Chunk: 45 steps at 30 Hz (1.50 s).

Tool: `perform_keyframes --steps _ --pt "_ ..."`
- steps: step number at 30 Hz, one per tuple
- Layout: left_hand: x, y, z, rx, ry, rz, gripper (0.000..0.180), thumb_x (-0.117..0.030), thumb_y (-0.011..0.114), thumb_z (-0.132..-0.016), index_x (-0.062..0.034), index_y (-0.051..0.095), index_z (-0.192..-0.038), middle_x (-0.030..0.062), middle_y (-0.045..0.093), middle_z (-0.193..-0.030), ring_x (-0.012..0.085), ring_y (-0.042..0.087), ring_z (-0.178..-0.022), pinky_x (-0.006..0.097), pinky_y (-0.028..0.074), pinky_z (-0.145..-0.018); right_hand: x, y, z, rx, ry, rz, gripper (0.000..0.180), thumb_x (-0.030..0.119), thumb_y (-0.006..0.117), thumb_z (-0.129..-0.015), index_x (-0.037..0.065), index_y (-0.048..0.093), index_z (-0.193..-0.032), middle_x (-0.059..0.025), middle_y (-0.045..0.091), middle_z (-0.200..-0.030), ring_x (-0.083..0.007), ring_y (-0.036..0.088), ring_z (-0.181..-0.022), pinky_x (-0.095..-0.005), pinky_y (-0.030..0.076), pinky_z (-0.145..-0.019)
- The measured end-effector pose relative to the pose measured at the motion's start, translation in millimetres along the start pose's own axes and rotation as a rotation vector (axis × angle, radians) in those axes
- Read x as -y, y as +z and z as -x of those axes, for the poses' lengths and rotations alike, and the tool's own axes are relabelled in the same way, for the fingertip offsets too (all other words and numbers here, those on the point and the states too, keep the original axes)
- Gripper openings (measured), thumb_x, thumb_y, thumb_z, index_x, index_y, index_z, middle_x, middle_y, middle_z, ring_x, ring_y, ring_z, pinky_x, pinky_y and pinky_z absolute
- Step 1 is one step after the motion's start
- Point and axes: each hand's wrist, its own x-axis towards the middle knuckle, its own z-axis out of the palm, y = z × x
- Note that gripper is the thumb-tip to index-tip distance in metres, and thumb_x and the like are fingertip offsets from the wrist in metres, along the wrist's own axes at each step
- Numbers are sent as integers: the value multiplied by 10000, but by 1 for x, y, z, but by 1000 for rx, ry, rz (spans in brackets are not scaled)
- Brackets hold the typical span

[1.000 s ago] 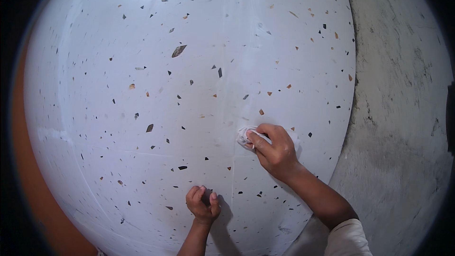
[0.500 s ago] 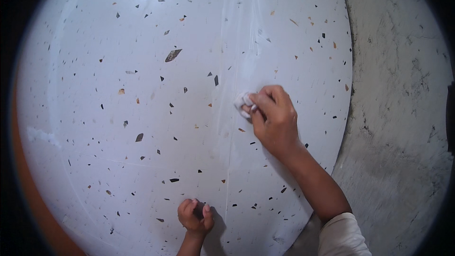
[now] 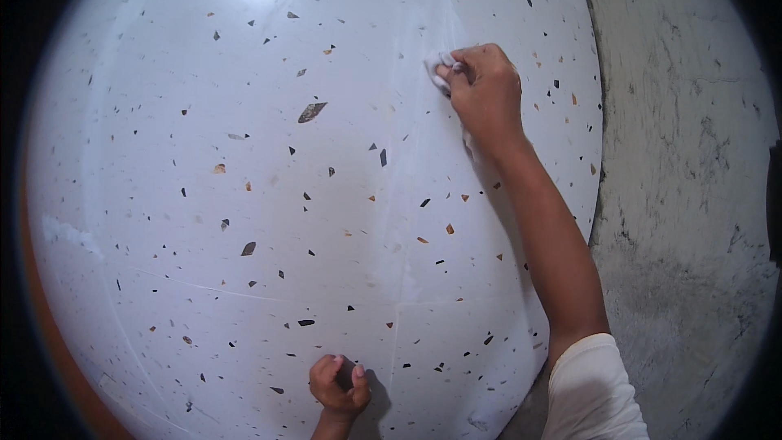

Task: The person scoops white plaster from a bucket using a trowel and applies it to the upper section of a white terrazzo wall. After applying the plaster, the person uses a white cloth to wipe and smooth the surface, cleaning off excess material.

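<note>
Pinched in the fingers of my right hand (image 3: 491, 98) is a small crumpled white wad, cloth-like (image 3: 435, 72). It presses against the white terrazzo-patterned surface (image 3: 163, 220), right of the middle and toward the far part. Pale streaks run along the surface near the wad. My left hand (image 3: 336, 385) is close to the lower edge of the view, with curled fingers and the thumb apart. Nothing shows between them, and a shadow falls beside it.
Along the right runs a rough grey concrete area (image 3: 684, 204), beyond the surface's curved edge. A brown strip (image 3: 50, 334) borders the left. Thin seam lines cross the surface, and a whitish smear (image 3: 69, 234) marks its left part.
My right hand has moved away from me with the white wad, its arm now stretched farther out. My left hand sits slightly lower in the view, still curled.
</note>
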Motion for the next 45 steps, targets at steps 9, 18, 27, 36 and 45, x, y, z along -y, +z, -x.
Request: perform_keyframes --steps 9,18,27,36,45 --pt "-2 3 3 -10 44 -34 309 -91 651 -750 -17 529 -1023 150 576 -918 288 559 -797 371 462 -695 -34 -52 -84 -290 26 312 242 170 650 -830 23 646 -1023 -155 606 -1015 -330 627 -894 -398 496 -795" --pt "2 4 -1 -31 47 -51 308 -78 642 -750 -8 539 -1031 149 574 -901 282 548 -789 359 454 -682 37 -74 115 271 -188 -59 286 -49 676 -690 2 603 -962 -139 594 -894 -300 602 -805 -353 496 -698" --pt "0 -3 3 30 17 -48 349 -43 610 -776 -12 493 -1103 160 551 -966 283 534 -840 364 455 -743 42 -76 148 323 -340 66 274 -30 706 -708 4 646 -973 -144 605 -1034 -271 609 -887 -325 497 -716" --pt "-1 -3 1 25 22 -43 349 -32 611 -775 -6 496 -1103 174 557 -985 299 542 -848 375 458 -752 36 -79 135 421 58 -206 246 19 699 -755 3 666 -998 -141 584 -986 -243 611 -851 -300 496 -686" --pt "-1 -1 1 -10 8 14 353 -25 623 -760 -6 511 -1093 163 571 -968 296 558 -859 367 465 -751 49 -94 165 573 -448 -83 299 -39 704 -673 14 652 -963 -102 568 -897 -234 569 -773 -325 475 -650"
